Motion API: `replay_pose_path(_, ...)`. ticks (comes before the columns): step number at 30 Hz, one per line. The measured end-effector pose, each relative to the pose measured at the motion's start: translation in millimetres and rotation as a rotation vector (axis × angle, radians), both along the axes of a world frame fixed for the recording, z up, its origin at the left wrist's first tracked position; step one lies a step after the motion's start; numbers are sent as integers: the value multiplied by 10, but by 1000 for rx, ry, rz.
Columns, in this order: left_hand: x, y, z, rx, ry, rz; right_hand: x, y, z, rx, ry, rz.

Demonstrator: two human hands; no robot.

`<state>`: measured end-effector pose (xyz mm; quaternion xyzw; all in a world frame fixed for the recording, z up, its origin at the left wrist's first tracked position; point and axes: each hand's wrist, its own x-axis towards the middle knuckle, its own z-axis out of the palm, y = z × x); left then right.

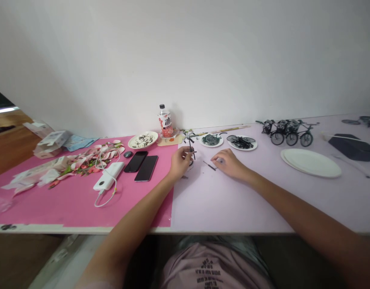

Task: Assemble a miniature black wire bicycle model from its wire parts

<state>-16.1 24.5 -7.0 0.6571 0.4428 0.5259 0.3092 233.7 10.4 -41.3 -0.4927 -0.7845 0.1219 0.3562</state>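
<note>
My left hand is closed around a partly built model bicycle, dark and held upright over the table; the fingers hide much of it. To its right, my right hand has its thumb and fingers drawn together in a pinch, low above the pale table top. A thin dark rod lies just beside those fingertips; whether they touch it is unclear. Behind the hands stand a plate of dark green parts and a plate of black parts.
Finished model bicycles stand at the back right, near stacked white plates and a dark box. On the pink sheet are two phones, a white power bank and petals. A bottle stands by the wall.
</note>
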Motion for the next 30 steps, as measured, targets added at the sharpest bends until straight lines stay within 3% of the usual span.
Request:
replay_pose_path(6,-103,106,22,-34,-56,11,96,99,-9,142,4,-163)
replay_pose_path(11,-142,122,44,-60,-95,-11,154,121,-19,112,-102,-271)
replay_pose_path(21,-203,161,98,-56,-114,18,320,206,-158,127,-291,-378)
replay_pose_path(30,-223,206,78,-49,-126,18,331,233,-201,116,-297,-410)
